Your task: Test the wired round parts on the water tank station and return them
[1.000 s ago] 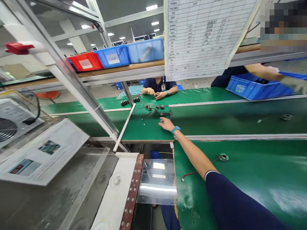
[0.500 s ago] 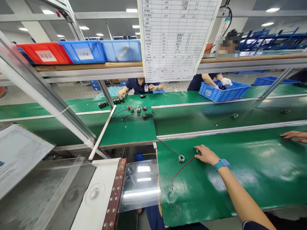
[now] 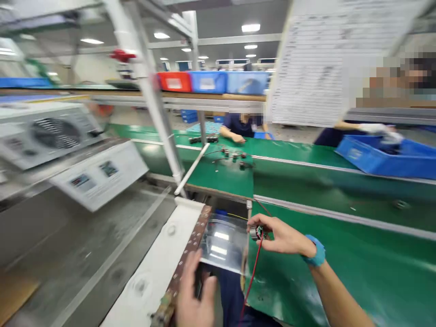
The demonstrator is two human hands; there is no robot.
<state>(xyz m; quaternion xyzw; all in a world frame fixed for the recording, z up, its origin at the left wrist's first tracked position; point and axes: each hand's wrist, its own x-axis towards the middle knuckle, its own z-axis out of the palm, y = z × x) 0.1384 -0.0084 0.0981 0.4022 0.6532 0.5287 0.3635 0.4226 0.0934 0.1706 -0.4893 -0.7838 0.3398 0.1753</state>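
Note:
My right hand (image 3: 284, 236), with a blue band at the wrist, is closed on a small motor (image 3: 254, 233) at the left edge of the green mat. The motor is a silver cylinder with a green circuit board on its end. Its red wire (image 3: 252, 277) hangs toward the bottom of the view. My left hand (image 3: 195, 295) is at lower centre, blurred by motion, with thumb and fingers apart and nothing discernible in them. It is beside the brown bolted strip (image 3: 194, 240). Part of another wire (image 3: 261, 206) shows behind my right hand; what it joins is hidden.
A clear plastic sheet (image 3: 226, 240) spans the gap left of the green mat (image 3: 357, 263). Several motors (image 3: 235, 156) lie on the far green board. Opposite, a person (image 3: 238, 129) sits; gloved hands work over a blue bin (image 3: 384, 159). A grey machine (image 3: 54, 131) stands left.
The view has swung left. My right hand has lifted a motor off the mat and brought it to the mat's left edge. My left hand has come into view.

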